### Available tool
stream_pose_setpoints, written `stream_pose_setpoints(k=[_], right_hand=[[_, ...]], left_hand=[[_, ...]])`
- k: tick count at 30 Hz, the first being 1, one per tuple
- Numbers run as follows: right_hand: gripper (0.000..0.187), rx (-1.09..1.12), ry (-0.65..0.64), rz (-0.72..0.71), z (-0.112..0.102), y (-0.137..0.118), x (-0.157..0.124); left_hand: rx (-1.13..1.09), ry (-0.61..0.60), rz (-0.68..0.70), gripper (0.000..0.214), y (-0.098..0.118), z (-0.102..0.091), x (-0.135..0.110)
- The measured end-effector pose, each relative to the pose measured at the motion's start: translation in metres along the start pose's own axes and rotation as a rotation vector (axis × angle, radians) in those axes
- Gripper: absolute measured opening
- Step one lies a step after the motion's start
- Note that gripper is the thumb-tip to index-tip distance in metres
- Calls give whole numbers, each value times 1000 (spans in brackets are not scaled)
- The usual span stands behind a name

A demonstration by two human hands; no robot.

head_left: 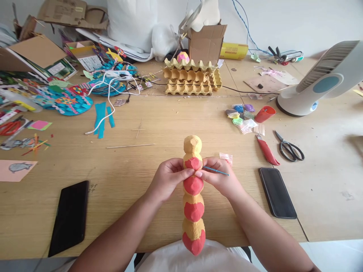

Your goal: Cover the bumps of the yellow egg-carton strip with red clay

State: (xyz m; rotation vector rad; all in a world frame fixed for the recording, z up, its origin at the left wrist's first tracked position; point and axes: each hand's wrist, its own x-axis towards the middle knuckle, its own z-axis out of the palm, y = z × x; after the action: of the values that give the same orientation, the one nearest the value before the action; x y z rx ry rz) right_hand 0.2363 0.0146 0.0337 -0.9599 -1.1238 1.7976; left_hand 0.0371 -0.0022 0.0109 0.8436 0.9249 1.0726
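Observation:
A strip of egg carton cups [193, 201], yellow-orange with a rough coating, is held lengthwise away from me, its near end over the table's front edge. Smooth red patches, apparently soft clay, cover parts of several cups; the farthest cup is plain yellow. My left hand [167, 177] grips the strip's left side, thumb pressed on the red near the second cup from the far end. Opposite it, my right hand [219, 175] is closed on the right side, thumb and fingertips meeting the left thumb. A thin blue stick tool [217, 171] is tucked in the right hand's fingers.
Phones lie at left [69, 217] and right [277, 192]. A red-handled cutter [267, 150], scissors [289, 146], bagged coloured clay [241, 117] and a red cup [265, 113] are at right, near a white fan [320, 83]. Egg cartons [188, 88] stand behind; a thin stick [130, 146] lies mid-table.

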Motion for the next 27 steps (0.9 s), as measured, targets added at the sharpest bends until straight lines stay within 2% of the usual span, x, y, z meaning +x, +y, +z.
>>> stream_pose_setpoints(k=[3,7,13,16,20,27], right_hand=[[37,-13,32,1,-1,3,1],[39,-9,72,-9,0,3,1],[43,10,10,22,3,2,-2],[44,31,44,0,4,5,-2],[46,153,81,32,6,10,-2],[43,433,36,191,13,10,-8]], left_hand=[[-24,-33,4,29,1,1,-1],[-155,-116,-45,39,5,5,-1],[-221,-2,-91,41,6,11,-2],[-227,18,-117,43,7,11,-3],[-239,-8,-147,41,8,13,-4],[-193,-25,-150,44,10,15,-4]])
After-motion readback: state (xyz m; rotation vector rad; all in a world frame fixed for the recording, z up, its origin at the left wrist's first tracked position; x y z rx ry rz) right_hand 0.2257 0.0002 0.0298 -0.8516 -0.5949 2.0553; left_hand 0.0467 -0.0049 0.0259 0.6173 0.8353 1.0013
